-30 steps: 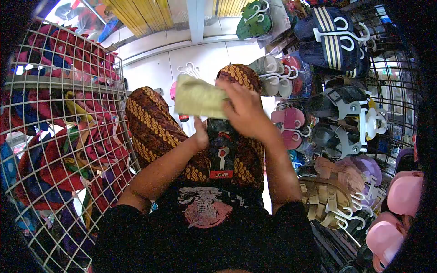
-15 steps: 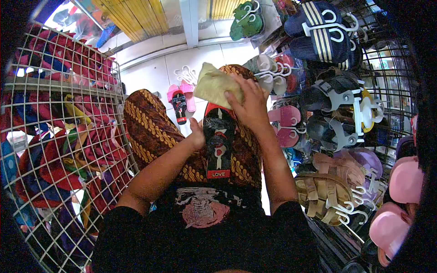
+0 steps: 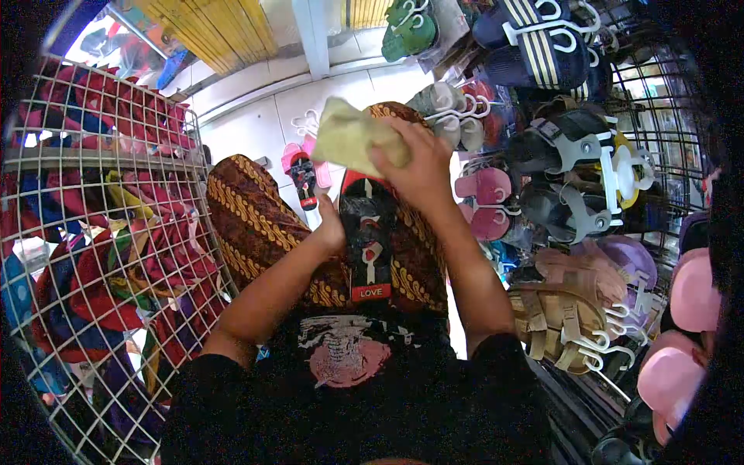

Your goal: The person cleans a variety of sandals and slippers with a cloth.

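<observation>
A black and red sandal (image 3: 370, 260), marked LOVE at its heel end, lies lengthwise over my lap on the brown patterned cloth of my clothing. My left hand (image 3: 332, 229) grips its left edge, thumb up, with the other fingers mostly hidden beside or beneath it. A folded pale yellow cloth (image 3: 345, 139) is in my right hand (image 3: 418, 163), thumb on top, above the sandal's red far end. On the floor past my knees, a similar black and red sandal (image 3: 304, 182) rests against a pink pair (image 3: 291, 155).
At left stands a white wire grid (image 3: 116, 232) with colourful fabric behind it. Sandals on white hangers crowd the right side, including a navy striped pair (image 3: 535, 54), black ones (image 3: 558, 159) and tan ones (image 3: 554, 322). A green pair (image 3: 411, 35) hangs farther off.
My right hand and the cloth have shifted slightly left over the sandal's far end. My left hand stays at the sandal's edge. The whole view has shifted a little.
</observation>
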`<state>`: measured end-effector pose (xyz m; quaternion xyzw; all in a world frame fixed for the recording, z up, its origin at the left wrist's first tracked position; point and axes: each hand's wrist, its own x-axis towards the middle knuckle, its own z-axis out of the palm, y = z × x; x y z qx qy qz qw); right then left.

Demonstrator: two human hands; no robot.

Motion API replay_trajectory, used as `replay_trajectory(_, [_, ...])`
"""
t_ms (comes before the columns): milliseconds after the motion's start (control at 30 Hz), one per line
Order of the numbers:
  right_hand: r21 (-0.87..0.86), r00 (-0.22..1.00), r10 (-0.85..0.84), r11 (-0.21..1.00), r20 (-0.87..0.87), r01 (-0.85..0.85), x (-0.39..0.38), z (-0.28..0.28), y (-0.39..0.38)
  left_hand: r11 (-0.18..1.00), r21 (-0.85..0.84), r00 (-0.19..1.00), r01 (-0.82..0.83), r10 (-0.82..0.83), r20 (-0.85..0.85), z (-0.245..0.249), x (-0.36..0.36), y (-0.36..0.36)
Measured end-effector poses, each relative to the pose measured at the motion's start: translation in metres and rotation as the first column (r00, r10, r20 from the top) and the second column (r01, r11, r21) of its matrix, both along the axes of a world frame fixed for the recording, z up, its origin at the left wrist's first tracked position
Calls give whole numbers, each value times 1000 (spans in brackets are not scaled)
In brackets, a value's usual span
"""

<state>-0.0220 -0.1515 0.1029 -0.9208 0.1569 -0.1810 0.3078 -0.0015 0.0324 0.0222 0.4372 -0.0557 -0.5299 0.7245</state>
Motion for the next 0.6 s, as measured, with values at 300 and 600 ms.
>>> replay_trajectory(300, [-106,996,-53,993,-71,46,1,4,-3,999,-39,1000,10,-9,17,4,5,-3])
replay_trajectory(600, [-13,983,-184,983,-5,184,-12,-26,-2,996,-90,982,14,-30,-188,10,16,-2])
